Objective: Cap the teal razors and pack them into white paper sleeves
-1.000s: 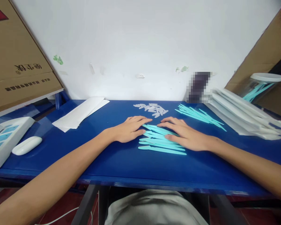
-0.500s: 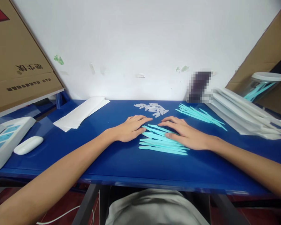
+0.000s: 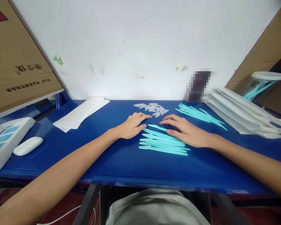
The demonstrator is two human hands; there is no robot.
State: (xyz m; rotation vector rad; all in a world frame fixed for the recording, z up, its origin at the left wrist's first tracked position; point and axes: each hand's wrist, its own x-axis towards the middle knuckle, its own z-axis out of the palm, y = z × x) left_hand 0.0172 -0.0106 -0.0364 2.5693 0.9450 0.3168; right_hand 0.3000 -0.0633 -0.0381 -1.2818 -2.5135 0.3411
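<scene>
Slim turquoise eyebrow razors (image 3: pixel 162 145) lie side by side in a loose row on the blue table, their long sides running left to right. At their left ends is my left hand (image 3: pixel 132 125), open, thumb apart from the fingers and its tip close to the upper razors. My right hand (image 3: pixel 187 129) is open over their right ends, fingers stretched to the left and thumb on or just above the upper razors. Whether it touches them I cannot tell. Beyond both hands lies a small pile of translucent whitish pieces (image 3: pixel 152 108), shaped like little caps.
A second bunch of turquoise razors (image 3: pixel 200 115) lies at the back right, beside stacked white packets (image 3: pixel 245 115) and a lidded clear jar (image 3: pixel 259 87). White paper sleeves (image 3: pixel 81 112), a white oval case (image 3: pixel 28 146) and a power strip (image 3: pixel 11 140) are on the left.
Both hands have shifted slightly away from me, and my right hand a little to the right. More of the upper razors' left ends now shows between the hands.
</scene>
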